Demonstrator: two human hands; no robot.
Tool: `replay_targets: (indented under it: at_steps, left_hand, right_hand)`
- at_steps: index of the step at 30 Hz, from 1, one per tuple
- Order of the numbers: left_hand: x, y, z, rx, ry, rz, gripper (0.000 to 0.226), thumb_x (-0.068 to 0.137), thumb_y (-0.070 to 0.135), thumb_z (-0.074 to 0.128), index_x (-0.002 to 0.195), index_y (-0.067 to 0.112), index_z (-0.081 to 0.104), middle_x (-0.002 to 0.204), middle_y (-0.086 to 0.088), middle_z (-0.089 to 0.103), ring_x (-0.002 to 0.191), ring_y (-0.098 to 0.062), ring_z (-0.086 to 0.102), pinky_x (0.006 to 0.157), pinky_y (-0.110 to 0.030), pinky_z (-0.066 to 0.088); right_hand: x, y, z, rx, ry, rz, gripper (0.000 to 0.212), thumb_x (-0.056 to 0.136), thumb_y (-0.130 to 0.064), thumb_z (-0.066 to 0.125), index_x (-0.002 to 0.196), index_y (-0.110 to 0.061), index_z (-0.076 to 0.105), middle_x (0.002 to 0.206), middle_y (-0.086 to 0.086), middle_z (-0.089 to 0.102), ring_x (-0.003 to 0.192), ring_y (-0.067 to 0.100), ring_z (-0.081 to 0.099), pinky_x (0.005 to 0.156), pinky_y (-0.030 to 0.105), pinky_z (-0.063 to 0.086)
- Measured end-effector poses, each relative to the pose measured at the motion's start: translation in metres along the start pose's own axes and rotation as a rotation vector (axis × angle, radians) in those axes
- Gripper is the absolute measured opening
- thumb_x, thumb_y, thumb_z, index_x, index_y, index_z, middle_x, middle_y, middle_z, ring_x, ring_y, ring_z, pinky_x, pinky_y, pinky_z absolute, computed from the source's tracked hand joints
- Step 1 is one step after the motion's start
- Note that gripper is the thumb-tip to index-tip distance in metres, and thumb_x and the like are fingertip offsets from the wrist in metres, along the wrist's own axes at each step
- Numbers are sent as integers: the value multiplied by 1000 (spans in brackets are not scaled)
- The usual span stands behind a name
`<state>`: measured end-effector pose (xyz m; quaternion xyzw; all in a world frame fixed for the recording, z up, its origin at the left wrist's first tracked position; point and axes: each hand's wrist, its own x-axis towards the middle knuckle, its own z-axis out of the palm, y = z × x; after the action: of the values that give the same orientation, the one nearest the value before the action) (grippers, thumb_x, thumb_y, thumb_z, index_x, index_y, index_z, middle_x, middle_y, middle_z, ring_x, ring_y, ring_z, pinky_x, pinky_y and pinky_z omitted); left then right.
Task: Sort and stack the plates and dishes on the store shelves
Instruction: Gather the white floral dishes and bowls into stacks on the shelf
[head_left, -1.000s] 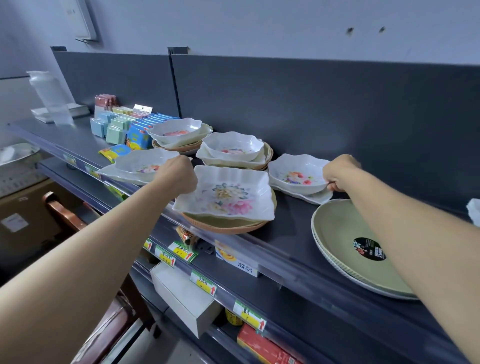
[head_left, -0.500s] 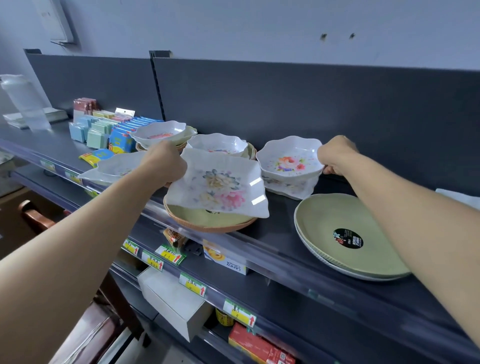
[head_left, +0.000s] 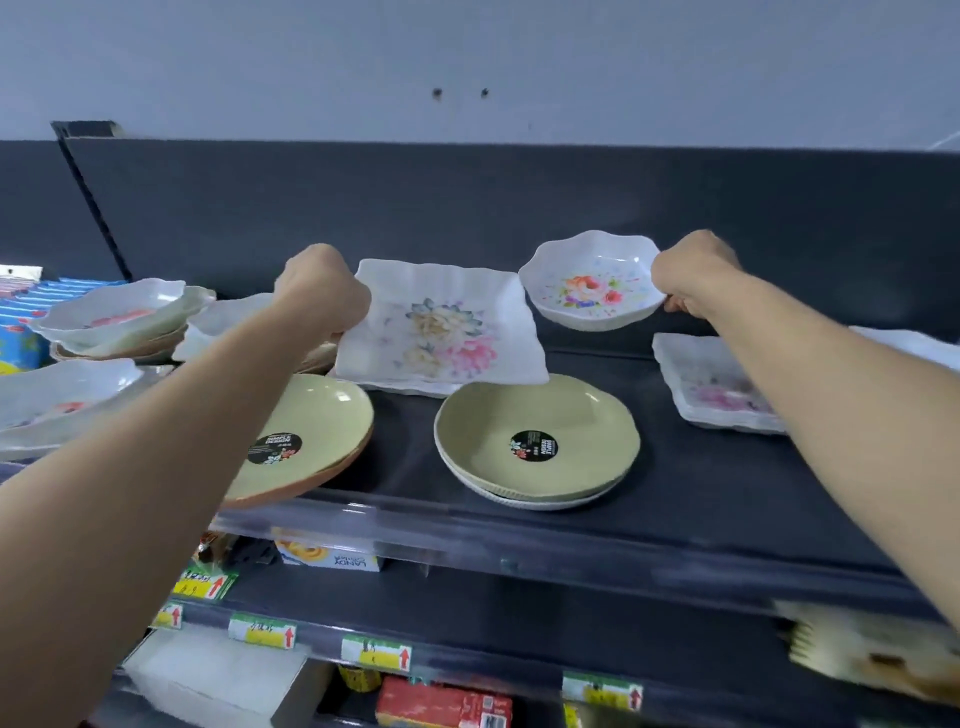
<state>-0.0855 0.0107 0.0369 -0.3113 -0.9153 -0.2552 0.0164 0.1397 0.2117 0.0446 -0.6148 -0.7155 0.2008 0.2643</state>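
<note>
My left hand (head_left: 322, 291) grips the left edge of a square white floral plate (head_left: 441, 325) and holds it tilted in the air above the dark shelf (head_left: 727, 483). My right hand (head_left: 693, 278) pinches the right rim of a white scalloped floral bowl (head_left: 589, 283), lifted clear of the shelf. Under the square plate lies another white plate edge (head_left: 405, 387). A stack of green round plates (head_left: 537, 447) sits in the middle. A green plate on an orange one (head_left: 311, 441) sits under my left forearm.
More white floral bowls (head_left: 114, 317) are stacked at the left, with blue packets (head_left: 31, 312) behind. A square floral plate (head_left: 717, 387) lies at the right, partly behind my right arm. A clear rail (head_left: 519, 540) fronts the shelf; price tags (head_left: 376, 652) and boxes sit below.
Both hands have raised their dishes off the shelf and carried them rightward. The square plate left the green and orange plates it rested on; the bowl left the plate beneath it.
</note>
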Motion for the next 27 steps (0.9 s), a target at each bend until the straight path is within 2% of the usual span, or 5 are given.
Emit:
replay_targets:
  at_steps: [3,14,20,23,27]
  left_hand:
    - [-2,37,20,-63,-45,86,30,83,-1,48,58,6,35,55,-8,39,47,-21,34,44,-21,28]
    - [-18,175,105,-256,-291,262,29,85,-4,49,60,7,39,58,-9,42,52,-24,44,43,-23,36]
    - [-32,227,153,-354,-387,281,25,83,-6,45,62,7,40,64,-9,44,66,-29,50,51,-30,48]
    - [-37,243,173,-340,-418,276,25,83,-6,43,62,8,40,63,-9,44,63,-28,51,50,-30,48]
    - [-37,253,190,-337,-435,246,23,83,-7,42,63,5,43,66,-11,48,58,-28,54,53,-33,53]
  right_hand:
    - [9,35,-33,-10,82,70,16,89,-5,41,79,-2,53,63,11,52,49,20,52,51,28,44]
    - [35,160,-125,-24,274,277,12,90,-4,44,93,-4,56,62,13,52,48,20,50,47,28,41]
    - [47,209,-148,-6,317,356,21,90,-3,43,70,-4,50,64,11,51,52,23,50,47,28,42]
    - [56,227,-152,0,312,398,14,89,-3,44,84,0,57,61,10,52,63,28,57,63,33,49]
    - [68,246,-149,25,286,430,14,91,-5,43,94,-2,56,61,12,52,70,29,59,64,34,49]
